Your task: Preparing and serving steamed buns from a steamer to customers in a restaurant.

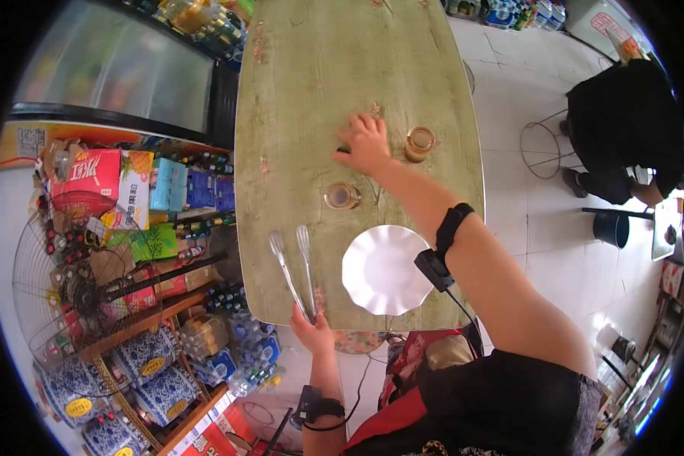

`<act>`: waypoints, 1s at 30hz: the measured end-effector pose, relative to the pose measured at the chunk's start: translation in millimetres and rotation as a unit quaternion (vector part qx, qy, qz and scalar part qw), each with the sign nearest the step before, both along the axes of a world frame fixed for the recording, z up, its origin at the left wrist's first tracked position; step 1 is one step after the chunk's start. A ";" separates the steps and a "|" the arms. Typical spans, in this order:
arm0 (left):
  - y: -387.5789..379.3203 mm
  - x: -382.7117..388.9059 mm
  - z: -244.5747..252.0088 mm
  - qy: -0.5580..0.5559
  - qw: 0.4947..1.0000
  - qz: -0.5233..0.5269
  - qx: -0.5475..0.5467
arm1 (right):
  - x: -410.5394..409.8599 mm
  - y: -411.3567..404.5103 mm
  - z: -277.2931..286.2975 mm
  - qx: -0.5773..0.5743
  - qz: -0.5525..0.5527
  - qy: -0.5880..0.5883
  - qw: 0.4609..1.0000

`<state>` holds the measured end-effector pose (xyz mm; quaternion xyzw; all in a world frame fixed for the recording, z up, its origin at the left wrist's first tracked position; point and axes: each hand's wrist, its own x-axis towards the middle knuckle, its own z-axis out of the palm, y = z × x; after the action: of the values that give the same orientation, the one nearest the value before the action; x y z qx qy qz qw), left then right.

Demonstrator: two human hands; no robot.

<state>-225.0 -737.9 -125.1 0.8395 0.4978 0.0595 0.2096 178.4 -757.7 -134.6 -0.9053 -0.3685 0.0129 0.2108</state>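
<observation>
My left hand (314, 333) grips the handle end of a pair of metal tongs (288, 273) at the near left edge of the table. The tongs' two arms stand apart and point away from me. My right hand (366, 142) reaches over the middle of the table, fingers spread and bent downward. A small dark spot shows between its thumb and fingers; whether that is an object or shadow, I cannot tell. One glass cup (419, 143) is right of this hand, another glass cup (342, 196) nearer me. A white plate with a wavy rim (387, 269) lies below my right forearm.
The wood-grain table (313, 74) extends away from me. On the left stand a floor fan (85, 290), stacked drink cartons (100, 179) and blue-and-white patterned jars (154, 356). A person in black (624, 125) is at the right, beside a wire stool (541, 148) and a dark bucket (611, 229).
</observation>
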 end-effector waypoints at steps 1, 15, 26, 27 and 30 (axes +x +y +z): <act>1.4 4.3 -1.5 -0.003 1.000 -0.007 -0.005 | -0.4 -4.7 -8.3 -0.005 -0.007 -0.003 1.000; 0.9 -51.2 -24.1 0.108 0.982 -0.147 -0.039 | -126.5 -203.3 -8.7 0.085 -0.054 -0.020 0.995; -80.3 -23.0 35.7 -0.067 0.963 -0.258 -0.040 | -211.5 -249.5 -10.4 0.074 -0.239 -0.086 0.965; -69.5 -16.6 9.0 -0.129 0.950 -0.284 -0.034 | -216.6 -247.3 -18.1 0.070 -0.286 -0.092 0.951; -69.0 16.1 -9.8 -0.154 0.934 -0.318 -0.059 | -217.5 -272.4 -37.5 0.031 -0.404 0.023 0.914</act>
<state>-208.8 -806.9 -134.9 0.9208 0.1688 0.0886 0.3402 -39.1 -1030.0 -172.1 -0.9693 0.0337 -0.0639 0.2348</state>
